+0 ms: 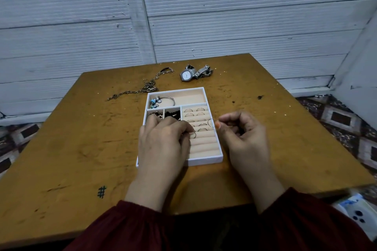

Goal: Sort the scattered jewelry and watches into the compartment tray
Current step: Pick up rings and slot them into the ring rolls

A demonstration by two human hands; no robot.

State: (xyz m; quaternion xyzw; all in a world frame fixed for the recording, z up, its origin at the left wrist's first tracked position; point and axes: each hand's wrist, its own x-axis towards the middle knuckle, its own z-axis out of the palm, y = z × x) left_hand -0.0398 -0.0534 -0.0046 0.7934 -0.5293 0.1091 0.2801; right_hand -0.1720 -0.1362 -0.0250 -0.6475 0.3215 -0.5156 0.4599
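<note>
A white compartment tray point(205, 161) with beige lining sits mid-table. Several rings stand in its ring rolls point(201, 115); a charm bracelet point(161, 101) lies in the top compartment. My left hand point(163, 144) covers the tray's left part and pinches a ring point(193, 135) at the rolls. My right hand point(242, 134) hovers at the tray's right edge, pinching a thin hoop ring point(211, 122) between thumb and forefinger. Behind the tray lie a silver watch point(186, 75), a second watch point(204, 71) and tangled chains point(142, 87).
The wooden table point(71, 149) has bare surface left and right of the tray, with a small pen mark point(101, 191) near the front. A white ribbed wall point(224, 16) stands behind. Patterned floor point(346, 120) shows at the right.
</note>
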